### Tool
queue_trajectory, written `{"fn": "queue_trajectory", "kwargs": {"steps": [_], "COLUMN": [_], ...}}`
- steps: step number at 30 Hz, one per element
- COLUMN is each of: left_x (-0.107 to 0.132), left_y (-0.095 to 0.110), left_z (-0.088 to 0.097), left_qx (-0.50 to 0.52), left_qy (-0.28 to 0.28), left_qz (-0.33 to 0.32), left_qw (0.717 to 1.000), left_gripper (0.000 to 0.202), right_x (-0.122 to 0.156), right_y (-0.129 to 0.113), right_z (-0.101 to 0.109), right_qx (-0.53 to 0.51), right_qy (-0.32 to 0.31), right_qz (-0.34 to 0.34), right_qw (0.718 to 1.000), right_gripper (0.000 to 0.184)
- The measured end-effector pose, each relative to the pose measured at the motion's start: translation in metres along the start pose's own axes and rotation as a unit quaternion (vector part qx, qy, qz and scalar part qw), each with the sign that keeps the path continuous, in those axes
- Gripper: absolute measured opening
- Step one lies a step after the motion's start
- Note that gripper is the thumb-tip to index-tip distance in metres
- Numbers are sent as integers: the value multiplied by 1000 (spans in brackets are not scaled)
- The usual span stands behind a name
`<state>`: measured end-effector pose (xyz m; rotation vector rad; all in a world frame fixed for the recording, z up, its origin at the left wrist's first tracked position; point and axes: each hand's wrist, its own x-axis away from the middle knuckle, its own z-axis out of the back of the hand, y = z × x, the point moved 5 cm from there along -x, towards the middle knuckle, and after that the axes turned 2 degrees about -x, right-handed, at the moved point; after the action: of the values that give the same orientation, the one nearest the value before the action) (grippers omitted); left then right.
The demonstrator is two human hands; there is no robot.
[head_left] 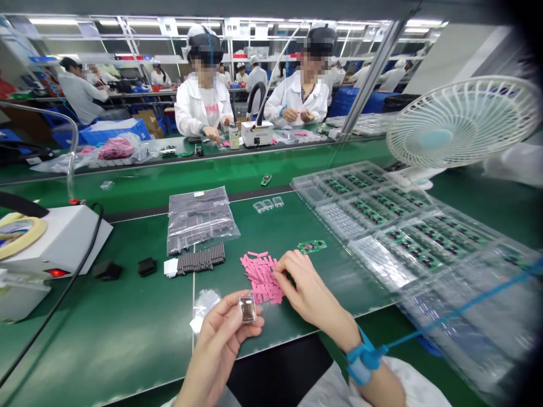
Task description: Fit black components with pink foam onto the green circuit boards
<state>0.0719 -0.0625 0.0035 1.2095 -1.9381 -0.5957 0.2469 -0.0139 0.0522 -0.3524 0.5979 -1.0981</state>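
Note:
My left hand (229, 325) grips a small clear plastic case (247, 309) between thumb and fingers, tilted up above the front edge of the bench. My right hand (302, 282) is at the right side of a pile of pink strips (261, 277), thumb and index finger pinched together at its edge. Whatever lies between those fingertips is too small to make out. A blue wrist strap (363, 359) circles my right wrist. Just beyond the right hand lies a green circuit board (313, 246). Left of the pile are dark strips (201, 259) in a row.
A clear bag of dark strips (201, 217) lies behind the row. Several clear cases (268, 204) sit farther back. Trays of circuit boards (407, 237) and a fan (462, 127) occupy the right; a white machine (55, 237) stands left. Two co-workers (203, 107) sit opposite.

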Motion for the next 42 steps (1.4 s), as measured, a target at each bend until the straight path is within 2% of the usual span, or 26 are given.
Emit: {"fn": "queue_trajectory", "kwargs": {"steps": [4,8,17,21,26,29,32,36,39,42], "left_x": [-1,-2,-1,-1,0,1,2,2,0,-1], "left_y": [0,1,2,1,1,1,1,-1,-3,-3], "left_z": [-2,-3,-4,-4,-4,-3,-1,0,2,3], "left_qx": [6,10,-9,-7,-11,-6,5,10,15,21], "left_qy": [-5,-8,-29,-41,-46,-26,3,12,8,-3], "left_qz": [-5,-8,-20,-18,-7,4,20,33,33,33], "left_qw": [1000,1000,999,999,999,1000,1000,999,999,999], "left_gripper": [34,32,29,27,25,27,31,34,35,35], "right_x": [6,7,4,2,-2,-3,-5,-5,-8,-19], "right_y": [-36,-51,-50,-45,-37,-34,-20,27,60,78], "right_z": [4,-1,-8,-11,-19,-15,0,26,40,45], "right_qx": [-69,-71,-79,-152,-275,-284,-198,-56,-30,-16], "right_qy": [-8,-35,-12,-24,-45,-43,-26,18,35,35], "right_qz": [59,80,83,40,-32,-39,-20,-53,-74,-75], "right_qw": [996,994,993,987,960,957,980,997,996,996], "right_gripper": [17,20,19,17,20,17,13,11,10,8]}}
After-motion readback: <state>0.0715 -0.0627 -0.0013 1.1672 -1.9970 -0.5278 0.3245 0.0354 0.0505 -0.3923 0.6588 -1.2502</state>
